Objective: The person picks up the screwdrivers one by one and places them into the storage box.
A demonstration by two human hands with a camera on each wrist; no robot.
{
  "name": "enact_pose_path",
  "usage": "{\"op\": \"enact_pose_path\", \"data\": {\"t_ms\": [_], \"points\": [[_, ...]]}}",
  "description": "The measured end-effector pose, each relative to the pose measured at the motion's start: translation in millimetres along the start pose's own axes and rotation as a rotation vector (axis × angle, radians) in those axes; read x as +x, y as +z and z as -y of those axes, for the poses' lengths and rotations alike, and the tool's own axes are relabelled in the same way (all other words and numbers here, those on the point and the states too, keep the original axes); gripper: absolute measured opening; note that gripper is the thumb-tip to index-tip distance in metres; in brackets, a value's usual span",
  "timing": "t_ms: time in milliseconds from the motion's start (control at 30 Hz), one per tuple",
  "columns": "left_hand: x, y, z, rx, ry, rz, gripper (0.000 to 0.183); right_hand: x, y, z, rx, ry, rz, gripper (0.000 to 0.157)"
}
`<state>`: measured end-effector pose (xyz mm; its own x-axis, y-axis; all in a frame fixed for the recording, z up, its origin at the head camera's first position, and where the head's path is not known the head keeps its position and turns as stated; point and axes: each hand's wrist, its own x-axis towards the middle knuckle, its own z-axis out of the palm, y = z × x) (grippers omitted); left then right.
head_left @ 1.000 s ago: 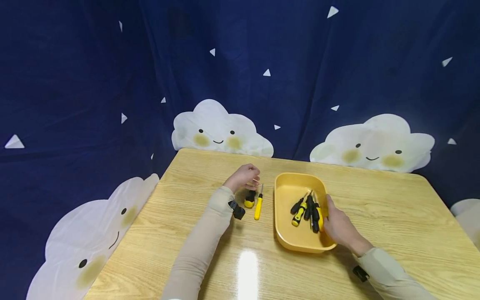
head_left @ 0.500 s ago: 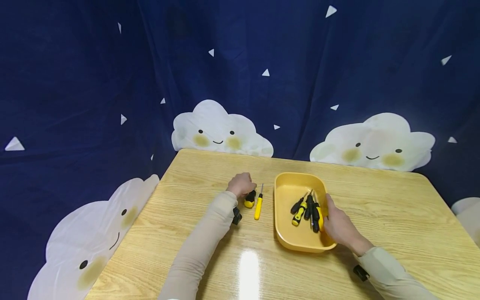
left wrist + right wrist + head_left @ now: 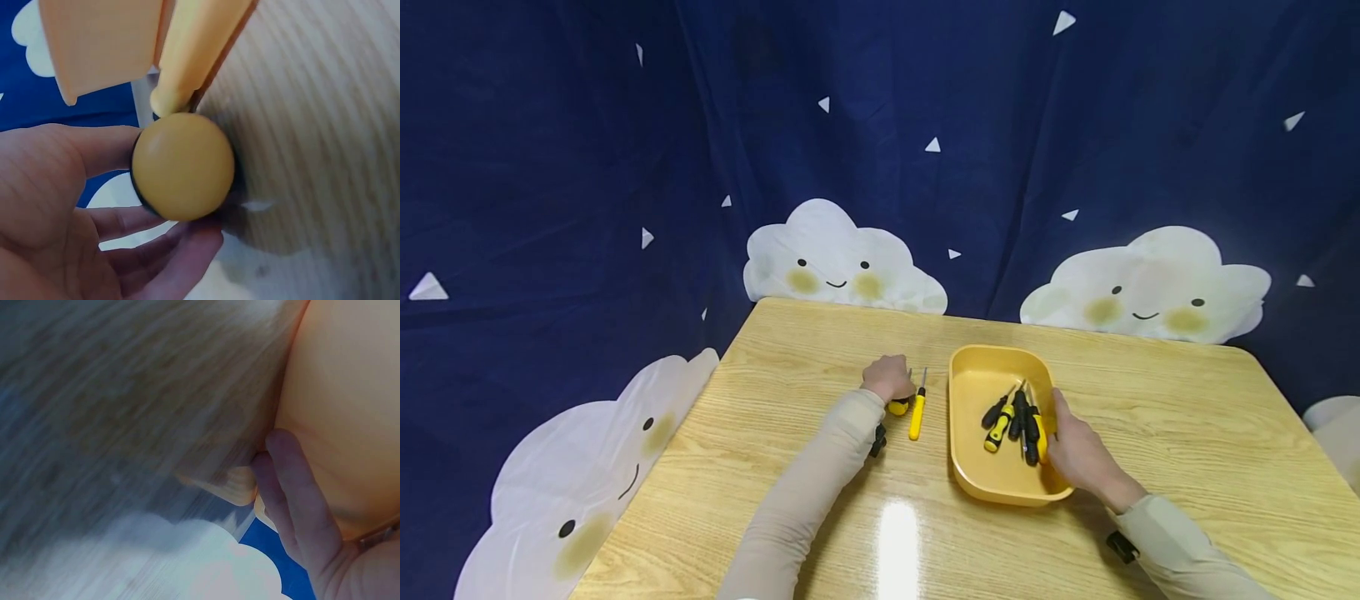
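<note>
My left hand (image 3: 887, 377) is around a thick black-and-yellow screwdriver (image 3: 898, 407) on the table. Its round yellow handle end (image 3: 183, 167) faces the camera in the left wrist view, with my thumb and fingers around its sides. A slim screwdriver with a yellow handle (image 3: 917, 417) lies just to the right. My right hand (image 3: 1078, 450) grips the right wall of a yellow plastic bin (image 3: 962, 467). In the right wrist view, fingers (image 3: 300, 487) press flat along the bin's outer wall. Several screwdrivers, among them a black-and-yellow one (image 3: 998, 429), lie inside the bin.
The wooden table (image 3: 820, 342) carries the bin right of centre. A dark blue curtain (image 3: 880, 167) with white clouds hangs behind the table and along its left side. Light glares off the tabletop near the front.
My left hand came down from above the thick screwdriver and closed around its handle. My right hand and the bin stayed in place.
</note>
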<state>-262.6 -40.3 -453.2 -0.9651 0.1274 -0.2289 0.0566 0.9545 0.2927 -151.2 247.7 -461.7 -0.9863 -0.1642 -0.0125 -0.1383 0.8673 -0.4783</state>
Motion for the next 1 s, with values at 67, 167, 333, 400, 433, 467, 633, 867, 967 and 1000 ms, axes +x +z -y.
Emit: {"op": "enact_pose_path", "data": {"t_ms": [67, 167, 333, 400, 433, 467, 633, 867, 967, 1000], "points": [[-1.4, 1.0, -1.3, 0.014, 0.005, -0.003, 0.015, 0.1, -0.2, -0.1, -0.001, 0.001, -0.001, 0.069], [-2.6, 3.8, -2.7, 0.029, 0.015, -0.016, 0.029, 0.2, -0.2, -0.3, -0.007, -0.005, -0.011, 0.069], [-4.0, 7.7, -4.6, 0.048, 0.022, -0.027, 0.038, 0.1, 0.3, -1.0, -0.007, -0.02, -0.018, 0.069], [-4.4, 8.8, -5.3, 0.061, 0.019, -0.032, 0.033, 0.1, 0.6, -1.3, -0.005, -0.021, -0.017, 0.069], [-4.4, 9.2, -5.7, 0.066, 0.017, -0.033, 0.03, 0.1, 0.8, -1.4, -0.006, -0.022, -0.017, 0.069], [-4.4, 9.4, -6.2, 0.068, 0.013, -0.033, 0.028, 0.1, 0.8, -1.5, -0.007, -0.022, -0.018, 0.069], [-4.1, 10.2, -7.9, 0.078, 0.001, -0.026, 0.018, 0.2, 0.5, -1.0, -0.008, -0.021, -0.02, 0.069], [-6.7, 6.7, -7.3, 0.072, 0.008, -0.015, 0.016, 0.5, 0.3, -0.8, -0.009, -0.017, -0.017, 0.069], [-8.4, 4.2, -5.0, 0.04, 0.007, -0.007, 0.02, 0.8, 0.5, -1.3, -0.015, -0.022, -0.021, 0.069], [-8.7, 3.3, -4.1, 0.022, 0.008, -0.001, 0.022, 0.9, 0.4, -1.5, -0.015, -0.023, -0.021, 0.069]]}}
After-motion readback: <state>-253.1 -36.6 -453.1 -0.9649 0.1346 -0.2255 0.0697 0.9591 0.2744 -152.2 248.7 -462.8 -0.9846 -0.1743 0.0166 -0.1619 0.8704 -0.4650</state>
